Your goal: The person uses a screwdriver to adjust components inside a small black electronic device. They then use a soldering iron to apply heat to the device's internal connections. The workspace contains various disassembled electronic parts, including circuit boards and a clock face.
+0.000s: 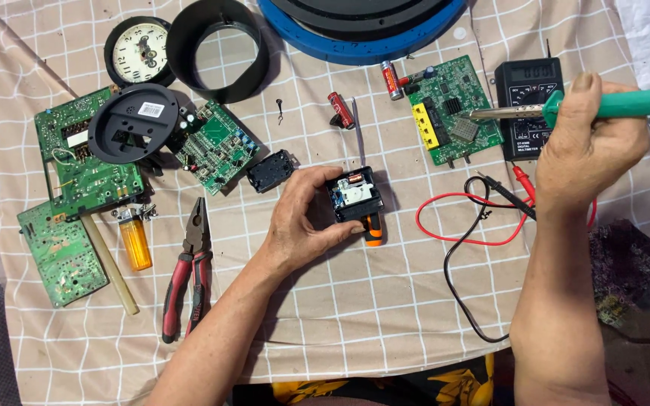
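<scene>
**Hands split the work: one steadies, one holds the iron clear**

Left hand point(306, 218) curls around the small black clock movement point(353, 194), thumb and fingers pinching its sides so its open face with the copper coil looks up at me. It sits on the checked cloth surface point(355, 316), just above an orange-handled tool point(372, 229). Right hand point(584, 146) is closed around the green soldering iron point(603, 105), tip raised and pointing left, well apart from the movement, hovering near the green circuit board point(453, 109) and black multimeter point(528, 105). I judge that keeps the hot tip off the cloth. Red and black probe leads point(464, 225) loop between the hands; tweezers point(358, 135) lie just above the movement. Pliers point(188, 263) and a yellow lighter point(136, 240) rest off left.
</scene>
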